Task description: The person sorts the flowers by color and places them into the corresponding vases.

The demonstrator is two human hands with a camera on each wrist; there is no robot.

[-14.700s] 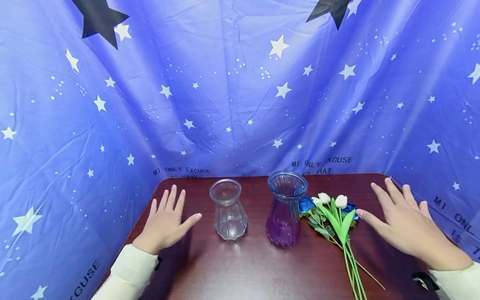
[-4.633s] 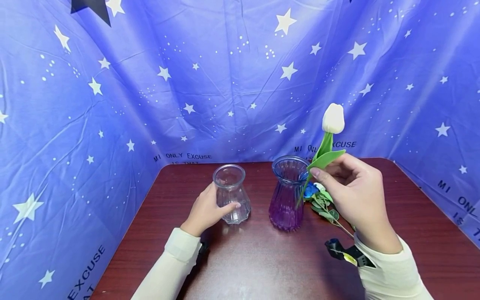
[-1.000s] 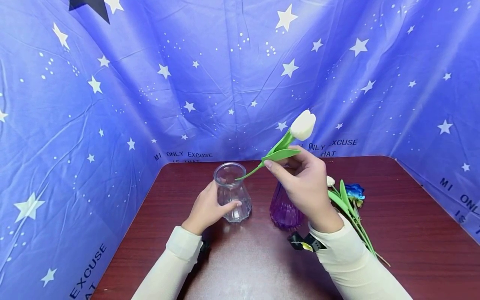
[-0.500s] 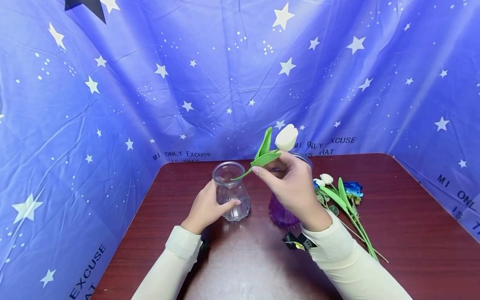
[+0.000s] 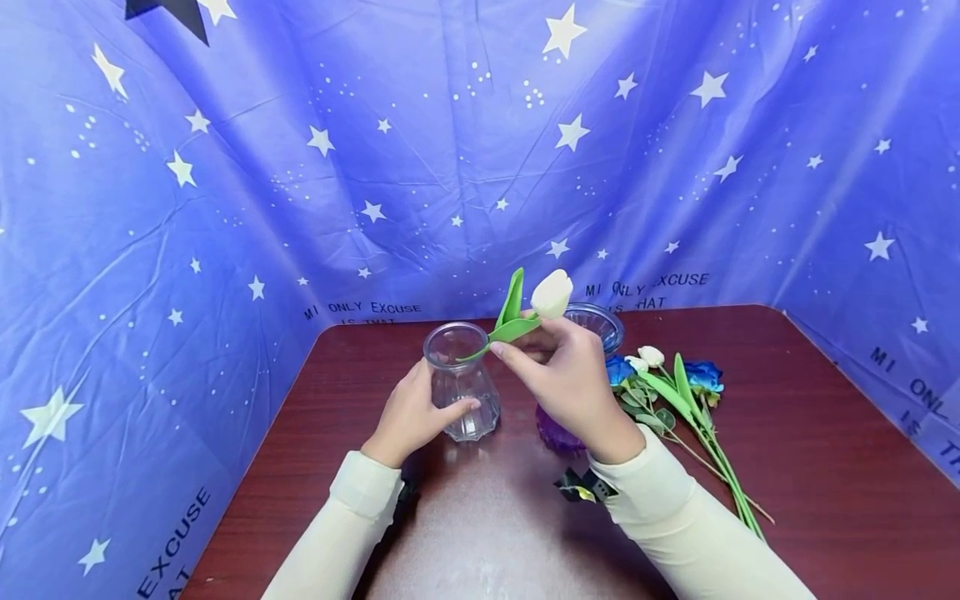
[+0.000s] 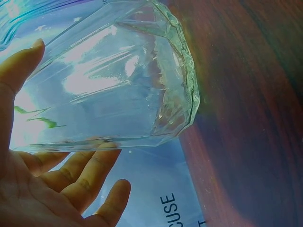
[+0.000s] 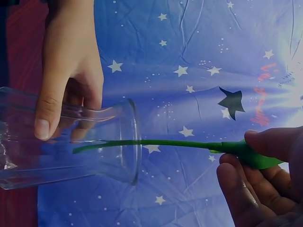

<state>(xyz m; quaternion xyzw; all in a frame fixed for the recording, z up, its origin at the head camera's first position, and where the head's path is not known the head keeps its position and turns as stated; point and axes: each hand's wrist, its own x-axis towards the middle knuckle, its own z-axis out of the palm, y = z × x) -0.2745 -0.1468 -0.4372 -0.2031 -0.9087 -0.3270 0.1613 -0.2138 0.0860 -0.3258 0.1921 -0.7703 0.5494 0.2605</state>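
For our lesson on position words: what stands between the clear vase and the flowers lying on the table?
The purple vase, partly hidden behind the right hand, in the head view.

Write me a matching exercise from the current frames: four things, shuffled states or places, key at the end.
1. left hand
2. right hand
3. clear vase
4. purple vase

A. partly hidden behind the right hand in the head view
B. pinches a white tulip
C. has a stem end inside its mouth
D. grips clear glass

Pairs: 1-D, 2-B, 3-C, 4-A
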